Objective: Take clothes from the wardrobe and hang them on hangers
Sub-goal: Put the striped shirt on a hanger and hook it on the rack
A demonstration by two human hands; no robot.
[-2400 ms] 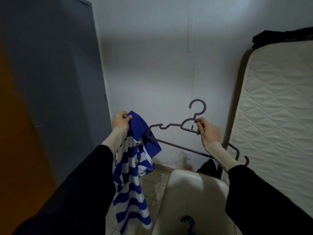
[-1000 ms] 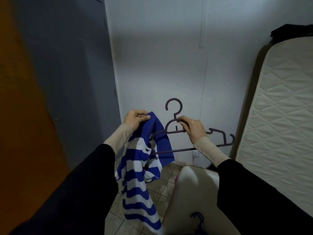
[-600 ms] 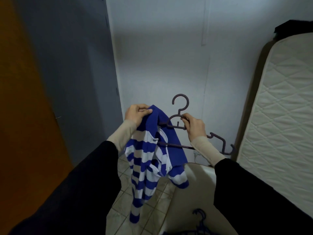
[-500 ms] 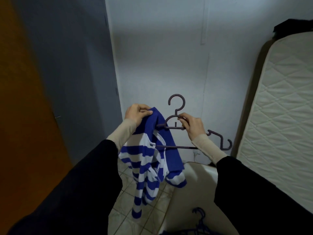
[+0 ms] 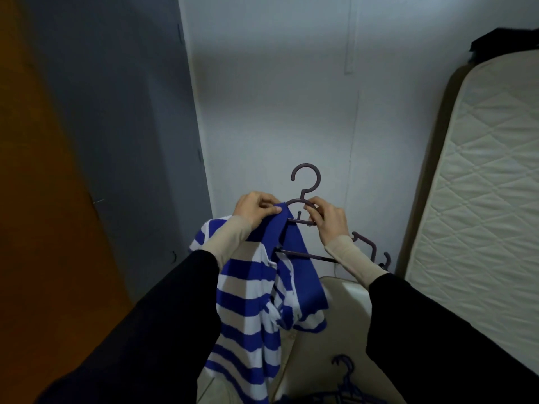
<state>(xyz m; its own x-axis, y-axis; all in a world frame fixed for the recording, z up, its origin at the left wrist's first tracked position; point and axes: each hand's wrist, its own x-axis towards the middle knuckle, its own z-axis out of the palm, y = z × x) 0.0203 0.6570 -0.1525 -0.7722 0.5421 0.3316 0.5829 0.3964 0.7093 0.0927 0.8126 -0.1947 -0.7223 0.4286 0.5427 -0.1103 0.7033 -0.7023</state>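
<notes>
Both hands were held close together at chest height. By the left hand point(image 5: 255, 209) the blue collar of the shirt point(image 5: 262, 290) was pinched shut between thumb and fingers, pulled up against the neck of the hanger point(image 5: 303, 199). The hanger was gripped by the right hand point(image 5: 329, 218) at its neck, just under the hook, fingers closed round the plastic.

The striped shirt was draped over the hanger's left half only; the right arm of the hanger and its end hooks were seen bare past the right wrist. The body of the shirt hung bunched and twisted below, one blue panel folded over the crossbar.

Several slips could be expected from here. If the collar were released before the second shoulder was seated, the shirt would likely slide off the loaded side under its own weight. The bunched cloth could be snagged on the crossbar or on the small notch, so that the shoulder would be dragged crooked. A tilted hanger would make the slide worse.

No desk was in view. Below the hands a pale chair point(image 5: 335, 316) was seen, with spare hangers point(image 5: 347, 386) lying on it, over a tiled floor. A grey wardrobe point(image 5: 116, 126) stood to the left, a white wall point(image 5: 277, 97) ahead, and a quilted mattress point(image 5: 481, 185) was propped upright on the right.
</notes>
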